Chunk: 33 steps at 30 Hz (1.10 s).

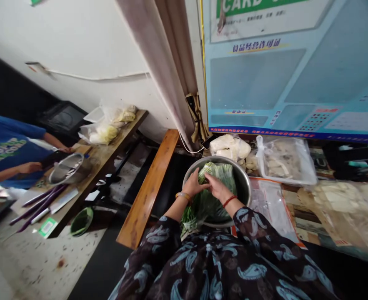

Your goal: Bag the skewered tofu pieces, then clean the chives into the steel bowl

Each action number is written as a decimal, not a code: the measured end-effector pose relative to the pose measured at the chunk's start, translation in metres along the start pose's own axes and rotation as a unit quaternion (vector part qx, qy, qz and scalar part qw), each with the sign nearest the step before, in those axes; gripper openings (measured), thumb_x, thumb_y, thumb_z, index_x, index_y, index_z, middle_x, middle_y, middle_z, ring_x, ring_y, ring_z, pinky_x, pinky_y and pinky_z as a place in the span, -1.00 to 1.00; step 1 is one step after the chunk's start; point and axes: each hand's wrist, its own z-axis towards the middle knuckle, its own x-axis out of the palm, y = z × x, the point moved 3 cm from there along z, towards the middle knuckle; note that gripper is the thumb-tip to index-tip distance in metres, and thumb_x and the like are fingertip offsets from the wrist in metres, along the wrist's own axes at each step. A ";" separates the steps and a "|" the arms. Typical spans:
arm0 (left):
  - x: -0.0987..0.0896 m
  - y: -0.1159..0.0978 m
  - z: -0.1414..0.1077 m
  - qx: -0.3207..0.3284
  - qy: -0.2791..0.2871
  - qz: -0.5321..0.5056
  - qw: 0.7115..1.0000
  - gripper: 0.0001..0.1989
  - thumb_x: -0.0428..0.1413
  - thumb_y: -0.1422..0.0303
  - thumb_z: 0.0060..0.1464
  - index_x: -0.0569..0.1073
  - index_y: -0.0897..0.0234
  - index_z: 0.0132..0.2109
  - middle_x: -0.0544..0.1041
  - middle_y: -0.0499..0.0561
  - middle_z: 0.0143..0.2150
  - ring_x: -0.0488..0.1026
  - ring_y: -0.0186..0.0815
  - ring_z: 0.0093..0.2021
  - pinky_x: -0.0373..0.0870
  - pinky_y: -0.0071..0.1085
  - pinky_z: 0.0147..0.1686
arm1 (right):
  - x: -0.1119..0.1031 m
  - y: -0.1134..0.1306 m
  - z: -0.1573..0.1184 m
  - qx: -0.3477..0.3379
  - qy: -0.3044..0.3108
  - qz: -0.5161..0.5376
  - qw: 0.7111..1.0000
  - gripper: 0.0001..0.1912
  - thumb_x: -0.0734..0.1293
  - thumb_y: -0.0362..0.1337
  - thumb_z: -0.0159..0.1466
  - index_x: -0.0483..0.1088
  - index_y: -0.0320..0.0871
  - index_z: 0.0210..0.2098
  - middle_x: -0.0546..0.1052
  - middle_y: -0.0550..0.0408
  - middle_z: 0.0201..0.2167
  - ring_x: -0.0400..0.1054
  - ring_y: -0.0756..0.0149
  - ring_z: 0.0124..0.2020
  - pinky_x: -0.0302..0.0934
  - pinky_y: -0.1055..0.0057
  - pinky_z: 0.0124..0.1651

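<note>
A round metal bowl (248, 188) stands in front of me and holds a bundle of leafy greens (226, 177), which looks wrapped in clear plastic. Loose leaves hang over the bowl's near left rim. My left hand (194, 184), with a yellowish bangle at the wrist, lies at the bundle's left side. From the right, my right hand (217, 186), with a red bracelet, rests on the greens, its fingertips close to my left hand. The fingers of both hands are bent over the bundle; their exact hold is too small to tell.
Right of the bowl are a bag of pale food (229, 146), a white tray (310, 166) and bagged items (343, 204). A wooden bench (151, 187) is left. Beyond, a person in blue works beside a bowl (82, 171), eggplants (43, 204) and a green basket (81, 221).
</note>
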 end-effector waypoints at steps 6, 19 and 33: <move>0.010 0.019 -0.001 -0.058 0.035 -0.031 0.997 -0.18 0.33 0.32 -0.15 0.29 0.43 0.27 0.46 0.33 0.17 0.39 0.09 0.20 0.28 -0.08 0.21 | -0.011 0.011 0.011 0.018 -0.022 0.056 0.998 -0.61 0.29 -0.01 0.26 0.39 -0.12 -0.05 0.58 0.12 -0.15 0.43 0.40 -0.23 0.32 0.41 -0.15; -0.110 -0.046 -0.028 0.001 -0.142 -0.422 0.896 -0.49 0.34 0.27 -0.13 0.45 0.32 -0.01 0.60 0.06 -0.17 0.54 -0.24 -0.25 0.49 -0.30 -0.16 | -0.088 0.029 -0.027 0.075 -0.154 0.054 0.984 -0.70 0.49 -0.15 0.04 0.45 -0.17 -0.30 0.57 0.03 -0.32 0.47 0.36 -0.41 0.31 0.53 -0.47; -0.131 -0.153 -0.043 0.141 -0.071 -0.616 0.772 -0.48 0.25 0.13 0.00 0.41 0.24 0.07 0.55 0.12 0.05 0.51 -0.08 0.06 0.48 -0.13 0.05 | -0.056 0.204 -0.149 -0.338 -0.139 -0.162 0.917 -0.65 0.32 -0.05 0.33 0.46 -0.02 0.05 0.55 0.01 -0.02 0.47 0.25 -0.05 0.36 0.22 0.04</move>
